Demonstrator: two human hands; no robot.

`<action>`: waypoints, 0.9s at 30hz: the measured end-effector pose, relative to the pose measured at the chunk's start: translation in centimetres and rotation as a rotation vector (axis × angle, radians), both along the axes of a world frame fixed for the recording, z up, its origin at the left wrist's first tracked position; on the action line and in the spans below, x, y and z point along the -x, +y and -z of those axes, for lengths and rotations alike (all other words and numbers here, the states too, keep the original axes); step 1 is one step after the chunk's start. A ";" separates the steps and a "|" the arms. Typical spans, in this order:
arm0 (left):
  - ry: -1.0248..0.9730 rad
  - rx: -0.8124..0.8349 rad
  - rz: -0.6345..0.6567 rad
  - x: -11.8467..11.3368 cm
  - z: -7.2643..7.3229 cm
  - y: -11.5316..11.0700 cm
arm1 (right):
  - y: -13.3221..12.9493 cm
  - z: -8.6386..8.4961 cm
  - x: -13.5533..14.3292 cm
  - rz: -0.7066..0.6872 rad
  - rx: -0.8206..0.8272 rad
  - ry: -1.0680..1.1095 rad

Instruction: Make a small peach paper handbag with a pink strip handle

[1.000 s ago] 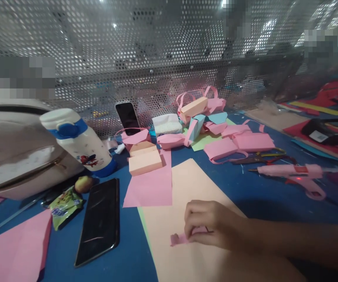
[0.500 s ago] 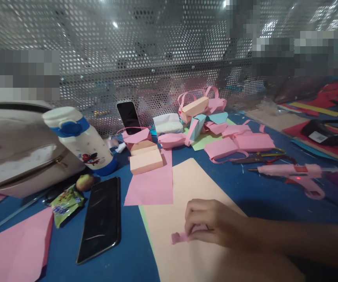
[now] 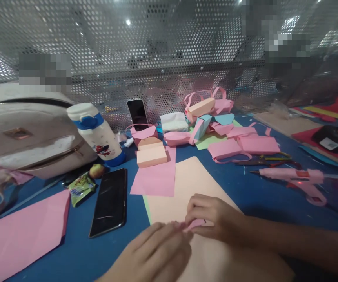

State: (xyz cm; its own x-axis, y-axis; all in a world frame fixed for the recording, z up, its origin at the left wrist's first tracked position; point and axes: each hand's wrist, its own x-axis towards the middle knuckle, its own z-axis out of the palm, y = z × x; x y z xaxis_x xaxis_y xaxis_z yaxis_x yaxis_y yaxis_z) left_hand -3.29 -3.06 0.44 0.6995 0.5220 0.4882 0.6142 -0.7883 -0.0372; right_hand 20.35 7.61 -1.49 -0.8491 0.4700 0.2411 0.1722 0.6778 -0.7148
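Observation:
My right hand (image 3: pixel 216 216) pinches a small pink paper strip (image 3: pixel 197 223) above a large peach sheet (image 3: pixel 186 180). A dark mark shows on the strip near my fingers. From the lower left, my left hand (image 3: pixel 157 252) meets it, fingers together, its fingertips closed at the strip's left end. Most of the strip is hidden by both hands. Under the peach sheet, a green edge shows at the left. A pink sheet (image 3: pixel 153 182) overlaps its upper left corner, with a folded peach paper box (image 3: pixel 151 156) standing on it.
A black phone (image 3: pixel 110 201), a snack packet (image 3: pixel 82 188) and a bottle (image 3: pixel 98 137) are on the left, before a bag (image 3: pixel 36 137). Several pink paper pieces (image 3: pixel 258 144) lie at the back. A pink glue gun (image 3: pixel 295 178) with its red light lit lies right, near pliers (image 3: pixel 269 161).
My left hand has come in from the lower left and reached the strip's left end. My right hand keeps its pinch in nearly the same place. The view has shifted slightly left.

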 end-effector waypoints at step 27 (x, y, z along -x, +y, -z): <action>0.100 -0.069 0.004 0.3 2.1 1.3 | 0.1 -0.3 -0.1 0.004 0.035 0.025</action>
